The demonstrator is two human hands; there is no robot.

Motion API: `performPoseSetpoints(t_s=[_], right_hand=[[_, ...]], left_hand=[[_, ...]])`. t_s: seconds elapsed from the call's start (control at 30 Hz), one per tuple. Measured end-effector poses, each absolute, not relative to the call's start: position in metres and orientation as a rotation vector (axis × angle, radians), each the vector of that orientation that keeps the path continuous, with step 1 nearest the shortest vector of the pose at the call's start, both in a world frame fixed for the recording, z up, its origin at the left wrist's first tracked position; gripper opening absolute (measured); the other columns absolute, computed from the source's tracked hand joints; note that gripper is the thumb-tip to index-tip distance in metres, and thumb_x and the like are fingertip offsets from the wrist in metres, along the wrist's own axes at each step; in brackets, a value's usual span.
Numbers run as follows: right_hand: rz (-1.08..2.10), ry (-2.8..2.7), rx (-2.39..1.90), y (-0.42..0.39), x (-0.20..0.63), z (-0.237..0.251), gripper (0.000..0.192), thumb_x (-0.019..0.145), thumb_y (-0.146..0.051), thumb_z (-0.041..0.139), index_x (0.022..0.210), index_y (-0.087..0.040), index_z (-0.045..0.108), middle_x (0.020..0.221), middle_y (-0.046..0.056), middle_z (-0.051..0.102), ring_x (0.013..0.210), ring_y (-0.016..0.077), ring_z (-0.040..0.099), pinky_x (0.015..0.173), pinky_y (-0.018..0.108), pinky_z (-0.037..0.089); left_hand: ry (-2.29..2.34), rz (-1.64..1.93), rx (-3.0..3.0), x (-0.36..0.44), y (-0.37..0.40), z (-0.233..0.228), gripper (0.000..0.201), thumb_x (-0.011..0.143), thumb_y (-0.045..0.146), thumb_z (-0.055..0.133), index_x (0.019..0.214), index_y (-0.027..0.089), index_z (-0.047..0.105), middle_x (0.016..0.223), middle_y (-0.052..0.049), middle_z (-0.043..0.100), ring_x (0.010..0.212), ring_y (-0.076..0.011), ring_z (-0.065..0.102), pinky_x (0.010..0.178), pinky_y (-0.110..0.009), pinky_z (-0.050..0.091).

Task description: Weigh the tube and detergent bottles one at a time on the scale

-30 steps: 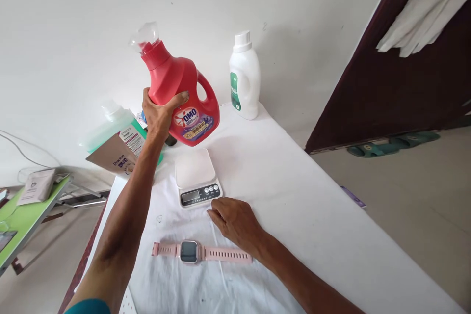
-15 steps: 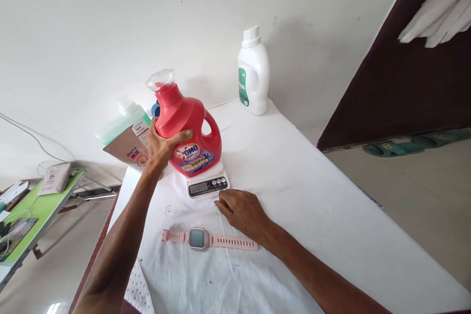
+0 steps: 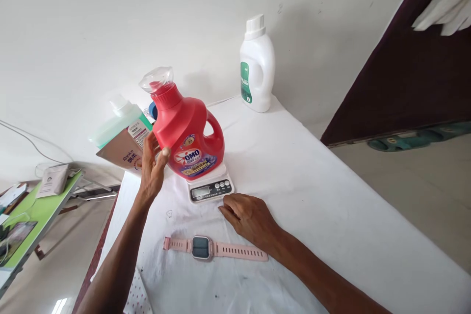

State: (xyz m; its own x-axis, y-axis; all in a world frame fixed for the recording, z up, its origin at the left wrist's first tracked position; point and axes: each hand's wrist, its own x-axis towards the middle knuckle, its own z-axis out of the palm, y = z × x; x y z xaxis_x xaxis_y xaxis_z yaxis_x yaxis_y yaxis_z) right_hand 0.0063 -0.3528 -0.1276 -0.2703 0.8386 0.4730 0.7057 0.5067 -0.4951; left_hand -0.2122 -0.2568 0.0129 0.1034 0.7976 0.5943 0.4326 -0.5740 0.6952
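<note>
A red OMO detergent bottle [image 3: 187,130] stands on a white digital kitchen scale [image 3: 212,190], with a clear plastic cap over its red neck. Beside the bottle's left side my left hand [image 3: 153,167] is open, thumb and fingers apart; whether a fingertip still touches the bottle I cannot tell. My right hand [image 3: 252,217] rests on the cloth just in front of the scale, its fingers curled in and nothing showing in them. Between my forearms lies a smartwatch with a pink strap [image 3: 239,251]; the strap's right end reaches my right wrist.
A white bottle with a green label [image 3: 256,66] stands at the back by the wall. Left of the red bottle are a Rejoice pack [image 3: 123,149] and a green liquid bottle [image 3: 119,125]. The white cloth [image 3: 312,206] covers the table; a green table [image 3: 40,211] stands farther left.
My left hand has let go of the red bottle and drawn back to its left. The bottle stays on the scale. My right hand keeps its place near the scale's front.
</note>
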Motion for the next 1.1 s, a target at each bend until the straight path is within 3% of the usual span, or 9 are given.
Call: performPoseSetpoints(t_s=[0.13, 0.23, 0.37, 0.7, 0.83, 1.0, 1.1], right_hand=[[0.244, -2.041, -1.260, -0.353, 0.007, -0.128, 0.031, 0.100, -0.018, 0.053, 0.070, -0.022, 0.047, 0.063, -0.002, 0.056, 0.056, 0.0129, 0.048, 0.058, 0.028, 0.028], [0.252, -2.041, -1.253, -0.352, 0.009, -0.130, 0.031, 0.101, -0.020, 0.052, 0.071, -0.022, 0.047, 0.062, -0.003, 0.056, 0.054, 0.0127, 0.047, 0.057, 0.028, 0.029], [0.221, -2.050, -1.239, -0.351, 0.010, -0.130, 0.032, 0.103, -0.023, 0.049, 0.071, -0.023, 0.047, 0.062, -0.002, 0.056, 0.054, 0.0128, 0.049, 0.056, 0.027, 0.031], [0.162, -2.038, -1.218, -0.355, 0.009, -0.124, 0.036, 0.104, -0.027, 0.050, 0.069, -0.023, 0.042, 0.058, -0.004, 0.050, 0.048, 0.0113, 0.045, 0.051, 0.025, 0.032], [0.436, -2.049, -1.298, -0.360, 0.011, -0.115, 0.030, 0.102, -0.031, 0.054, 0.073, -0.023, 0.048, 0.063, -0.003, 0.057, 0.052, 0.0124, 0.053, 0.052, 0.024, 0.039], [0.874, -2.087, -1.370, -0.366, 0.031, -0.064, 0.022, 0.098, -0.036, 0.058, 0.078, -0.027, 0.060, 0.066, -0.003, 0.064, 0.057, 0.0156, 0.062, 0.053, 0.025, 0.049], [0.537, -1.764, -1.543, -0.344, 0.052, -0.030, 0.018, 0.092, -0.053, 0.066, 0.090, -0.035, 0.068, 0.082, 0.000, 0.072, 0.068, 0.0235, 0.070, 0.056, 0.032, 0.054]], left_hand=[[1.491, 1.435, 1.883, -0.245, -0.281, -0.032, 0.045, 0.099, 0.064, 0.052, 0.127, 0.031, 0.063, 0.133, -0.010, 0.066, 0.120, -0.0313, 0.066, 0.101, -0.051, 0.054], [1.614, 1.269, 1.712, -0.268, -0.295, -0.068, 0.045, 0.098, 0.065, 0.053, 0.116, 0.026, 0.067, 0.110, -0.009, 0.073, 0.100, -0.0296, 0.070, 0.088, -0.046, 0.057], [1.606, 1.155, 1.584, -0.282, -0.302, -0.091, 0.044, 0.096, 0.064, 0.054, 0.101, 0.024, 0.072, 0.084, -0.004, 0.071, 0.080, -0.0257, 0.067, 0.078, -0.039, 0.054], [1.603, 1.047, 1.599, -0.280, -0.298, -0.093, 0.038, 0.092, 0.052, 0.064, 0.101, 0.016, 0.071, 0.084, -0.004, 0.068, 0.079, -0.0178, 0.061, 0.073, -0.029, 0.046], [1.623, 1.017, 1.632, -0.279, -0.299, -0.097, 0.034, 0.094, 0.050, 0.064, 0.102, 0.017, 0.071, 0.082, -0.003, 0.068, 0.074, -0.0163, 0.059, 0.069, -0.028, 0.044], [1.610, 0.965, 1.694, -0.280, -0.299, -0.103, 0.030, 0.097, 0.046, 0.061, 0.105, 0.019, 0.070, 0.087, -0.003, 0.071, 0.075, -0.0160, 0.059, 0.070, -0.029, 0.044], [1.585, 0.953, 1.719, -0.280, -0.299, -0.104, 0.025, 0.097, 0.041, 0.061, 0.104, 0.019, 0.070, 0.086, -0.003, 0.070, 0.075, -0.0158, 0.059, 0.069, -0.028, 0.044]])
